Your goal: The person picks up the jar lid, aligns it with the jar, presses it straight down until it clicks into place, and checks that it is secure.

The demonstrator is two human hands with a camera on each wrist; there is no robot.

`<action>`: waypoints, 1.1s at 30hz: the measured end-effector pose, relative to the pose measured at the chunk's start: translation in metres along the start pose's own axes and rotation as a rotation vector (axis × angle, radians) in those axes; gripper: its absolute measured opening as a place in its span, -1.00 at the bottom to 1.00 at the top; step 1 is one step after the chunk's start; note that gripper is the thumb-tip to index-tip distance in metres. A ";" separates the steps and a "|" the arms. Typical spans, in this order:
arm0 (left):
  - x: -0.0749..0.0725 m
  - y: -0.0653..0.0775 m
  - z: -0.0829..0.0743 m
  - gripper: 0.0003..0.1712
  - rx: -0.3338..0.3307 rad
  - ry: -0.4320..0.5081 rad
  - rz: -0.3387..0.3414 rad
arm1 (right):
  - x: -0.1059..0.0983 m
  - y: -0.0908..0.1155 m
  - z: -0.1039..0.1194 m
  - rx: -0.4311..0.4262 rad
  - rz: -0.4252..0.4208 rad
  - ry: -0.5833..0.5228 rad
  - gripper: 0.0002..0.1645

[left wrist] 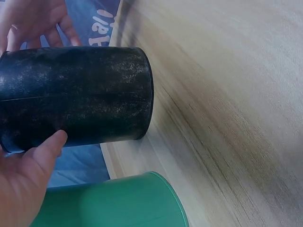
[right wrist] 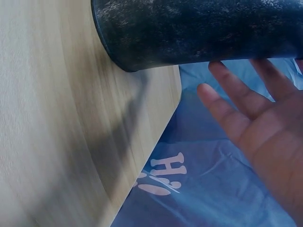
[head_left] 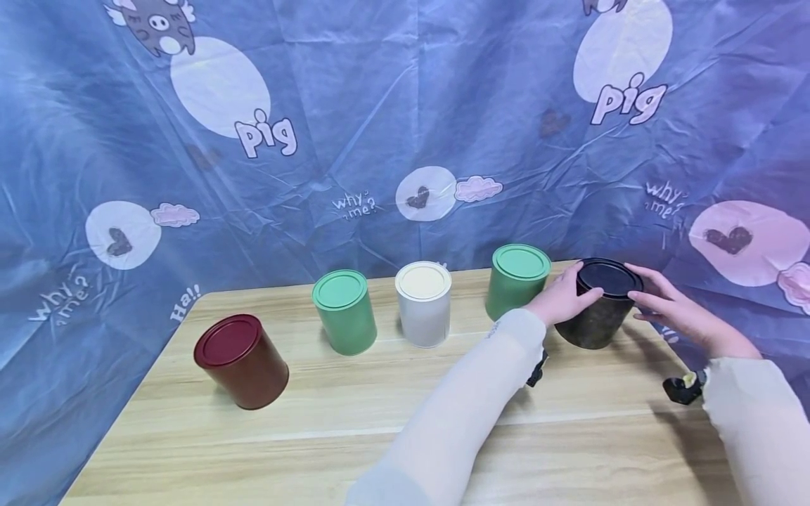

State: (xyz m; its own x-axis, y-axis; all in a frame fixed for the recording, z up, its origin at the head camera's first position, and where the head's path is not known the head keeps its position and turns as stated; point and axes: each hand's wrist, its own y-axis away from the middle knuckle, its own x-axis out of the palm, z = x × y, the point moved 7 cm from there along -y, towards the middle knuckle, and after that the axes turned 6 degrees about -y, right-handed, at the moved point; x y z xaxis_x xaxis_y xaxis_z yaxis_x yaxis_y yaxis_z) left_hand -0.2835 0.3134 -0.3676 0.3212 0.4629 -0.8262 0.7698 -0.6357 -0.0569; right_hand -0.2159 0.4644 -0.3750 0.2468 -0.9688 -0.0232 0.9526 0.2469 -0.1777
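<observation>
A black can (head_left: 598, 302) with a flat lid and scuffed sides stands near the right end of the table, between both hands. My left hand (head_left: 563, 299) grips its left side, with the thumb (left wrist: 49, 146) laid across the wall near the top and the other fingers mostly hidden. On the opposite side, my right hand (head_left: 686, 313) touches the can with extended fingers (right wrist: 241, 92), their tips at its wall and rim. Just left of the black can is a green can (head_left: 515, 284), partly covered by the left hand in the head view.
Further left stand a white can (head_left: 425, 316), another green can (head_left: 346, 323) and a dark red can (head_left: 249, 376), nearer the front. The wooden table (head_left: 316, 450) meets a blue printed cloth (head_left: 354, 105) behind. The table's right edge runs beneath the right hand.
</observation>
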 end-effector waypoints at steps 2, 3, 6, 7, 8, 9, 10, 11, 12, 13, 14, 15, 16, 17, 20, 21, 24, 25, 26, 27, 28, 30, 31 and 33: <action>0.000 0.000 0.001 -0.23 0.001 0.011 0.002 | 0.002 0.000 0.000 -0.003 0.009 -0.018 -0.33; 0.000 0.000 0.001 -0.23 0.001 0.015 0.001 | 0.003 -0.001 0.000 -0.004 0.010 -0.022 -0.33; 0.001 -0.001 0.003 -0.23 0.003 0.018 -0.001 | 0.003 -0.001 -0.001 -0.002 0.008 -0.029 -0.33; 0.001 -0.001 0.003 -0.24 0.003 0.012 -0.002 | 0.002 -0.001 -0.001 0.000 0.006 -0.028 -0.33; 0.001 -0.001 0.003 -0.24 0.002 0.007 -0.001 | 0.002 -0.001 -0.002 0.007 -0.001 -0.013 -0.34; 0.001 -0.001 0.002 -0.24 0.003 0.003 -0.002 | 0.001 -0.001 -0.002 0.017 -0.010 0.013 -0.34; 0.002 -0.001 0.002 -0.24 0.002 0.000 0.000 | 0.000 0.000 -0.002 0.028 -0.020 0.040 -0.34; 0.002 -0.001 0.002 -0.24 0.000 -0.003 0.001 | 0.000 0.000 -0.002 0.041 -0.026 0.068 -0.34; 0.002 0.000 0.002 -0.24 0.000 -0.004 0.000 | -0.001 0.000 -0.003 0.055 -0.037 0.100 -0.35; 0.003 0.000 0.002 -0.25 0.000 -0.005 0.000 | -0.002 0.000 -0.003 0.065 -0.041 0.124 -0.35; 0.003 0.000 0.002 -0.25 -0.003 -0.003 0.001 | -0.002 0.000 -0.003 0.080 -0.052 0.158 -0.35; 0.003 0.000 0.003 -0.25 -0.008 0.000 0.001 | -0.003 0.000 -0.003 0.087 -0.053 0.168 -0.34; 0.003 0.000 0.003 -0.25 -0.013 0.003 0.003 | -0.003 0.000 -0.004 0.090 -0.054 0.163 -0.34; 0.003 0.000 0.003 -0.25 -0.018 0.007 0.004 | -0.003 0.000 -0.004 0.093 -0.052 0.158 -0.33; 0.003 0.001 0.002 -0.25 -0.041 0.018 0.019 | -0.003 0.000 -0.004 0.096 -0.055 0.143 -0.33; 0.002 0.001 0.001 -0.25 -0.047 0.020 0.027 | -0.003 0.001 -0.004 0.096 -0.051 0.134 -0.33; 0.001 0.002 -0.001 -0.25 -0.059 0.030 0.046 | -0.004 0.001 -0.003 0.111 -0.059 0.153 -0.32; 0.001 0.002 -0.001 -0.25 -0.064 0.035 0.050 | -0.004 0.001 -0.002 0.116 -0.057 0.161 -0.32; 0.000 0.002 -0.001 -0.25 -0.067 0.040 0.053 | -0.003 0.001 -0.001 0.122 -0.055 0.174 -0.32; 0.000 0.002 -0.001 -0.26 -0.069 0.046 0.054 | -0.003 0.001 -0.001 0.131 -0.060 0.191 -0.32; 0.000 0.003 -0.001 -0.26 -0.073 0.051 0.054 | -0.003 0.001 -0.001 0.136 -0.060 0.200 -0.33; 0.000 0.002 0.000 -0.27 -0.079 0.062 0.054 | -0.003 0.000 0.000 0.144 -0.062 0.217 -0.33; 0.000 0.002 0.000 -0.27 -0.082 0.064 0.055 | -0.003 0.000 0.000 0.145 -0.061 0.222 -0.34; 0.001 0.002 -0.001 -0.27 -0.078 0.068 0.055 | -0.004 0.001 0.000 0.146 -0.069 0.229 -0.34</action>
State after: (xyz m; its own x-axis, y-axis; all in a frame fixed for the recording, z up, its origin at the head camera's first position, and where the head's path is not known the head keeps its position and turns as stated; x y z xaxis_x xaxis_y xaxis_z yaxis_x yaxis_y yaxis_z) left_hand -0.2811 0.3129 -0.3676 0.3991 0.4710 -0.7867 0.7897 -0.6125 0.0338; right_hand -0.2161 0.4689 -0.3749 0.1492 -0.9590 -0.2410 0.9855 0.1641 -0.0430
